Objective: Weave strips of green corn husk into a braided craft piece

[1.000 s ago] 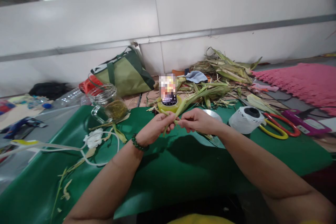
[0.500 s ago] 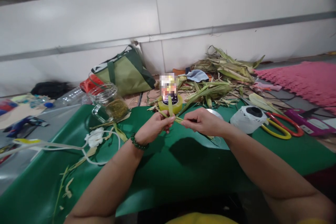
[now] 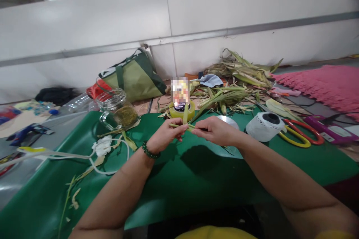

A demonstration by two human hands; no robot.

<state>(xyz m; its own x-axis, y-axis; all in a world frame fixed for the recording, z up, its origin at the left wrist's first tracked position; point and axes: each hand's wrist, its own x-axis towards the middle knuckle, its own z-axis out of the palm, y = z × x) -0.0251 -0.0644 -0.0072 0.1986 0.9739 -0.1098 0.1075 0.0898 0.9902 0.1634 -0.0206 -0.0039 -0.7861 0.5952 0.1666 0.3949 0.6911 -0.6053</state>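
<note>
My left hand, with a green bead bracelet on its wrist, and my right hand meet above the green table cover. Both pinch thin green corn husk strips between their fingertips. One strip stands up between the hands and others stick out to the left. Just behind the hands a phone stands in a yellow tape roll.
A heap of corn husks lies at the back right. A glass mug and a green bag stand at the back left. A white roll, red and yellow scissors and a pink mat lie to the right. A white flower with cord lies left.
The long husk that leaned right towards the heap now stands shorter and more upright between my hands. My hands have stayed nearly in place, fingertips working the strips.
</note>
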